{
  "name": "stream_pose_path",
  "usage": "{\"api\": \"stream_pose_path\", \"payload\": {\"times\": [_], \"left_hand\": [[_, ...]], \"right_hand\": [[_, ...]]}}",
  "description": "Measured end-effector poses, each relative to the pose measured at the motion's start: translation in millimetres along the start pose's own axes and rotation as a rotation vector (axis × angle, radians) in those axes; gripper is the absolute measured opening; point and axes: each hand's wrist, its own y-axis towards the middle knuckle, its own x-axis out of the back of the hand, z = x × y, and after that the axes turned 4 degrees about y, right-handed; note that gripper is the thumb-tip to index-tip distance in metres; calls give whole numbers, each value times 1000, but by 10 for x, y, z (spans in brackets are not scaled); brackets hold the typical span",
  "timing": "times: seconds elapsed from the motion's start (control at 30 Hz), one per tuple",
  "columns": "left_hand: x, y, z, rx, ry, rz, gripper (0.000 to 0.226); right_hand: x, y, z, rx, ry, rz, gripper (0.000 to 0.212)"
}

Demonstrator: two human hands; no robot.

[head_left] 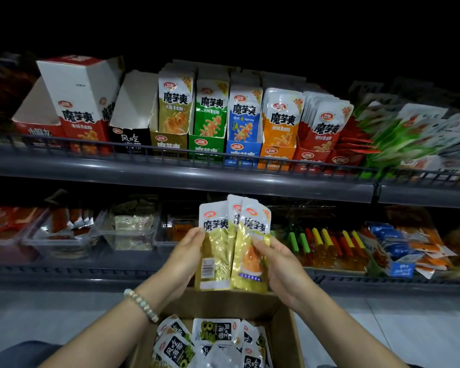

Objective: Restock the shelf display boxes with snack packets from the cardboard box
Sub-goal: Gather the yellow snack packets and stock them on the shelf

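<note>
Above the cardboard box (286,330), a loose fan of yellow packets (231,243) is pinched at its edges by the left hand (187,252) and right hand (279,261); one may be dropped, or the neighbouring green display box (198,144) filled by mistake

Pale beaded bracelet (141,305) (left wrist)

Three yellow packets (218,251), one left hand (186,256), one right hand (279,264), one cardboard box (284,330), two shelves (170,171)
</note>
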Motion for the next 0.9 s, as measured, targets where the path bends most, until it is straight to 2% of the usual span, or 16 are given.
{"api": "stream_pose_path", "payload": {"times": [0.07, 0.13, 0.2, 0.23, 0.27, 0.37, 0.4, 0.47, 0.57, 0.63, 0.73, 0.9], "left_hand": [[-12, -28, 2, 26, -1, 135, 72], [-45, -51, -20, 40, -12, 140, 105], [-56, -74, -65, 51, -39, 109, 122], [-52, -85, -91, 56, -64, 111, 122], [-47, -99, -122, 63, -81, 128, 113], [-51, -159, -247, 97, -238, 168, 54], [-45, -169, -269, 113, -285, 169, 48], [-33, -161, -251, 128, -268, 124, 50], [-54, -189, -188, 73, -35, 96, 55], [-90, -220, -164, -30, 97, 111, 26], [-98, -178, -118, -93, 132, 109, 16], [-55, -69, -40, -178, 120, 42, 28]], "right_hand": [[-68, -20, -23, -21, -11, 40, 25], [-125, -21, -17, -19, 10, 55, 25], [-156, -11, 11, -11, 37, 70, 25], [-167, -8, 25, -9, 43, 75, 25], [-178, -5, 31, -9, 43, 77, 24], [-214, 8, -6, 12, -25, 32, 22], [-225, 18, -26, 37, -74, 7, 22], [-241, 48, -64, 94, -172, -44, 22], [-274, 71, -99, 135, -257, -91, 23], [-298, 79, -122, 140, -274, -89, 22], [-333, 99, -150, 131, -256, -53, 23], [-396, 112, -130, 196, -266, 8, 28]]}}
